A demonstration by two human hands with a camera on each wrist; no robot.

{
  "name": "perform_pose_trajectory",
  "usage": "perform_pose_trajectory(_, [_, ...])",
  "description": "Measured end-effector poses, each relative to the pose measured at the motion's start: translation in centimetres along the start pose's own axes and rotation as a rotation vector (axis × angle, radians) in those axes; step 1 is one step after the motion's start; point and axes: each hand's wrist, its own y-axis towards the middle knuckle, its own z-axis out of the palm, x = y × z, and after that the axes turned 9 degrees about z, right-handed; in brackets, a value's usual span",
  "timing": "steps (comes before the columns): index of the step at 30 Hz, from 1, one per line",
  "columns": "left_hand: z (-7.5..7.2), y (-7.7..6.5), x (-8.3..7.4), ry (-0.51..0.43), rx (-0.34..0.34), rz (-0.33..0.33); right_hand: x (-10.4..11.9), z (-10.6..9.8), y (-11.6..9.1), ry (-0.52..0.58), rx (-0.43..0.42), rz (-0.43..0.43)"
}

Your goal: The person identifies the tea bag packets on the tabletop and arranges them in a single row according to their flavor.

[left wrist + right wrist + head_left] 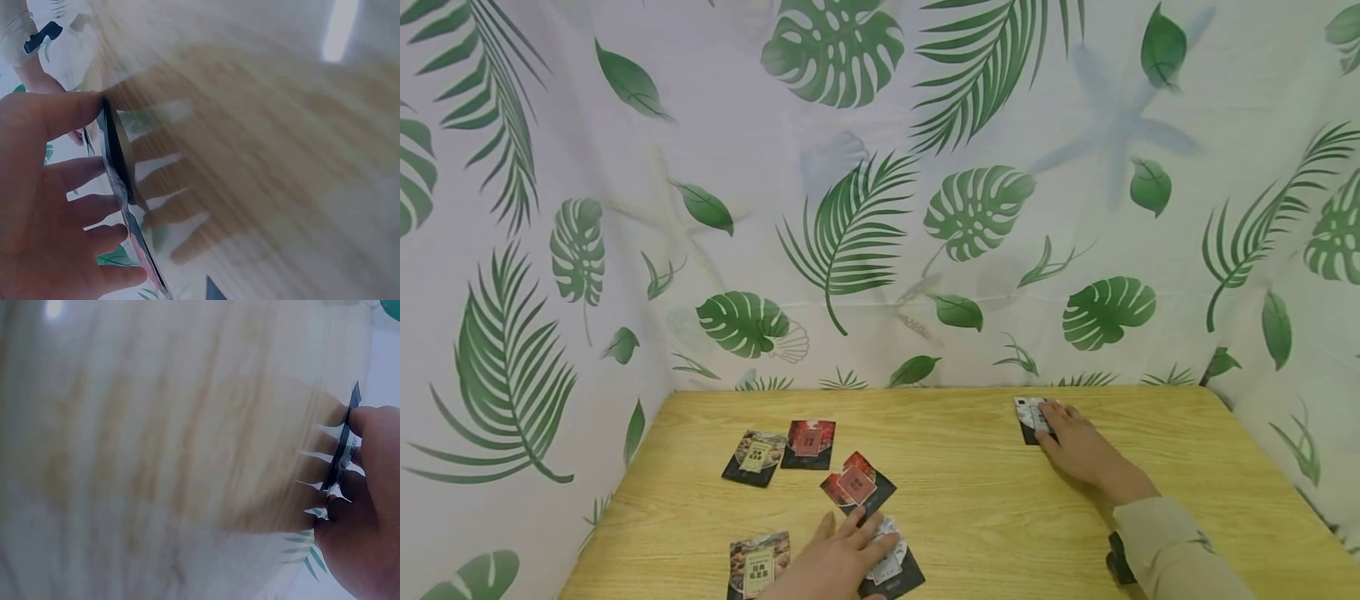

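Note:
My left hand (838,557) lies palm down with fingers spread over a black-and-white flat packet (901,575) at the table's near side. In the left wrist view, the fingertips (106,200) and thumb touch that packet's face from above. At the far right, my right hand (1078,443) rests with extended fingers on another black-and-white packet (1028,427), covering its right part. The right wrist view shows this packet (342,450) edge-on beneath the fingers. A red-and-black packet (857,483), turned at an angle, lies right at the left fingertips.
A second red-and-black packet (808,443) lies farther back, beside a brown packet with a pale yellow label (754,458). A similar brown packet (758,565) is left of my left hand. The wooden table (970,500) meets a leaf-patterned cloth (880,350) behind and at both sides.

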Motion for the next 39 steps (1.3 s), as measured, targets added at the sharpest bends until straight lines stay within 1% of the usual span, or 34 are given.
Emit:
perform_pose_trajectory(3, [0.1,0.5,-0.3,0.067,-0.022,0.017,0.1,0.0,-0.1,0.005,-0.004,-0.003])
perform_pose_trajectory(7, [0.1,0.9,-0.6,0.151,-0.069,0.013,0.2,-0.1,-0.1,-0.013,-0.002,-0.002])
perform_pose_trajectory(11, [0.0,1.3,-0.8,0.174,-0.097,-0.016,0.3,-0.3,-0.2,-0.023,0.003,0.001])
perform_pose_trajectory(13, [-0.1,1.5,-0.8,0.164,-0.093,-0.028,0.3,-0.4,-0.2,-0.023,0.005,-0.001])
perform_pose_trajectory(17, [-0.3,2.1,-0.4,0.085,-0.068,-0.036,0.2,-0.3,-0.1,-0.014,0.011,-0.005])
perform_pose_trajectory(19, [-0.4,2.4,0.1,0.044,-0.065,-0.02,0.2,-0.3,-0.1,-0.012,0.013,-0.008])
perform_pose_trajectory(22, [-0.1,2.9,0.8,0.015,-0.074,0.015,0.4,-0.3,-0.1,-0.015,0.017,-0.009])
perform_pose_trajectory(25, [-0.3,3.2,1.1,0.021,-0.08,0.028,0.2,-0.3,0.0,-0.019,0.023,-0.008])
perform_pose_trajectory(28, [-0.6,3.6,0.7,0.044,-0.079,0.013,0.2,-0.3,0.0,-0.02,0.023,-0.009])
perform_pose_trajectory(30, [-0.6,4.1,0.8,0.071,-0.095,0.016,0.2,-0.3,0.0,-0.016,0.023,-0.01])
perform_pose_trajectory(32, [-0.6,4.6,1.0,0.064,-0.109,0.016,0.3,-0.4,-0.1,-0.013,0.027,-0.008])
perform_pose_trajectory(33, [-0.6,4.9,1.2,0.072,-0.113,0.014,0.3,-0.4,-0.1,-0.009,0.03,-0.006])
perform_pose_trajectory(34, [-0.4,5.2,1.5,0.067,-0.125,0.019,0.3,-0.5,-0.1,-0.002,0.034,-0.004])
perform_pose_trajectory(36, [-0.3,5.8,1.9,0.052,-0.127,0.01,0.1,-0.5,0.0,0.015,0.039,-0.006])
perform_pose_trajectory(39, [0.2,6.8,2.9,0.053,-0.147,0.013,-0.4,-0.2,0.3,0.04,0.049,-0.012])
